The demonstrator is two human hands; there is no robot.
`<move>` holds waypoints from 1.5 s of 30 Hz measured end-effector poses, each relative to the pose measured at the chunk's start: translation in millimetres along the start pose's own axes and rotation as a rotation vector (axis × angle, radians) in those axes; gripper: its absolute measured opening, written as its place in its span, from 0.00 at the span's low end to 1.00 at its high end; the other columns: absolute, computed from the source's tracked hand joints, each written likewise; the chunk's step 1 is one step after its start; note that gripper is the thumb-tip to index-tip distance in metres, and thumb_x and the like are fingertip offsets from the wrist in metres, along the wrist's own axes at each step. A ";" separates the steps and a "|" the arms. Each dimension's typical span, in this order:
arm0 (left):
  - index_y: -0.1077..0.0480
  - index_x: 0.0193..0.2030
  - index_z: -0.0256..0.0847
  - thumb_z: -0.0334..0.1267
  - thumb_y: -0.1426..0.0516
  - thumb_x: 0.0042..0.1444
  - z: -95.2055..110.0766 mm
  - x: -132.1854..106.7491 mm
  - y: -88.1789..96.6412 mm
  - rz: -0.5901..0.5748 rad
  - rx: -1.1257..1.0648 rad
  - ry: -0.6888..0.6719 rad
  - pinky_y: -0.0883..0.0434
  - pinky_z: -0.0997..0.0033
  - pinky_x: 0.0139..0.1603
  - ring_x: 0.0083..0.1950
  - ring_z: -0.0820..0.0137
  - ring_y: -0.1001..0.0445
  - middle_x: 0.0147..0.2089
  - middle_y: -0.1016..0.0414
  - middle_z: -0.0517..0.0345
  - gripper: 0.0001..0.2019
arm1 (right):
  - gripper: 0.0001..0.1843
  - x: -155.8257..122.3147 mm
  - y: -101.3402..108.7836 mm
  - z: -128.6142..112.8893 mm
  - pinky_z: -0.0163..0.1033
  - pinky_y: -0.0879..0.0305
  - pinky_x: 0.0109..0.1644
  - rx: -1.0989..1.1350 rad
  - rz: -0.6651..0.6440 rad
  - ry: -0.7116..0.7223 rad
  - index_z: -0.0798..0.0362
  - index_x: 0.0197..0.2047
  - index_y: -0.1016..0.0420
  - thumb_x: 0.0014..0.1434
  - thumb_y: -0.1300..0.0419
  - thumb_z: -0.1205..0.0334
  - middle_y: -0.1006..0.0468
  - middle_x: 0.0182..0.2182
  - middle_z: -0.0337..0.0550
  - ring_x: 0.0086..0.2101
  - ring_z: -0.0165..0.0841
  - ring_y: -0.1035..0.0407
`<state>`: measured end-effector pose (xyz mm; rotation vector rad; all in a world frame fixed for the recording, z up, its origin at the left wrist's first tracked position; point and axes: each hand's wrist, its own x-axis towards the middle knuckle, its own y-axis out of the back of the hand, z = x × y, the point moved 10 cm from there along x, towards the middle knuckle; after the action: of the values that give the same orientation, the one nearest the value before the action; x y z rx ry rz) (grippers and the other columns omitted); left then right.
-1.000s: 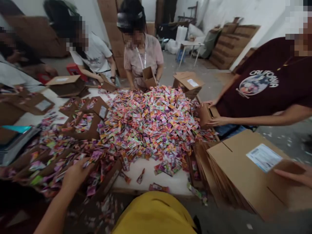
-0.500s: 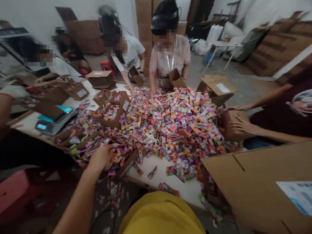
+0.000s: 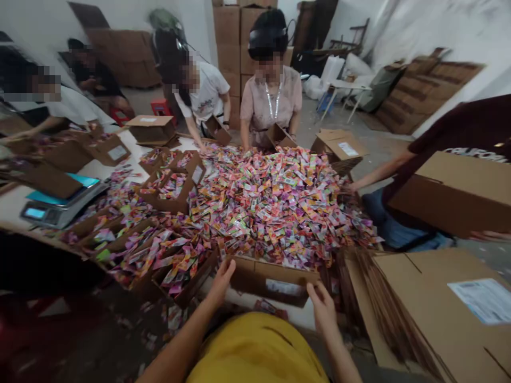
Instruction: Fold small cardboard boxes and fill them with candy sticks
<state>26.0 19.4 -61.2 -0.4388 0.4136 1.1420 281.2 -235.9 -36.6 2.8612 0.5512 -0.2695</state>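
Both of my hands grip a brown cardboard box (image 3: 259, 274) with a white label on its near wall, at the front edge of the table. My left hand (image 3: 223, 276) is closed on its left end, thumb along the rim. At the right end, my right hand (image 3: 321, 300) pinches the upper corner. Right behind the box rises a large pile of small colourful packets (image 3: 263, 207). Beside my left hand stands a carton filled with packets (image 3: 187, 268). The inside of the held box is mostly hidden.
A stack of flattened cartons (image 3: 435, 298) stands at my right. More filled boxes (image 3: 171, 186) and a digital scale (image 3: 59, 205) are on the left. Two people across the table reach into the pile; a person at right holds a carton (image 3: 459, 191).
My left hand has left the filled carton and moved right. My right hand has come into view, and both now hold a box at the table's front. The person at right has lifted a carton.
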 end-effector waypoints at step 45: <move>0.36 0.65 0.47 0.54 0.34 0.46 23.4 -13.7 -33.9 -0.854 0.749 -0.443 0.47 0.51 0.70 0.73 0.52 0.49 0.72 0.46 0.43 0.39 | 0.32 -50.4 -75.2 -58.4 0.54 0.48 0.68 -0.651 -0.704 0.662 0.44 0.67 0.39 0.61 0.39 0.53 0.38 0.65 0.47 0.66 0.44 0.48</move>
<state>54.7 9.5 -30.1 0.2949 0.1952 0.1825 214.4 -170.9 17.4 1.9780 1.4374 0.6624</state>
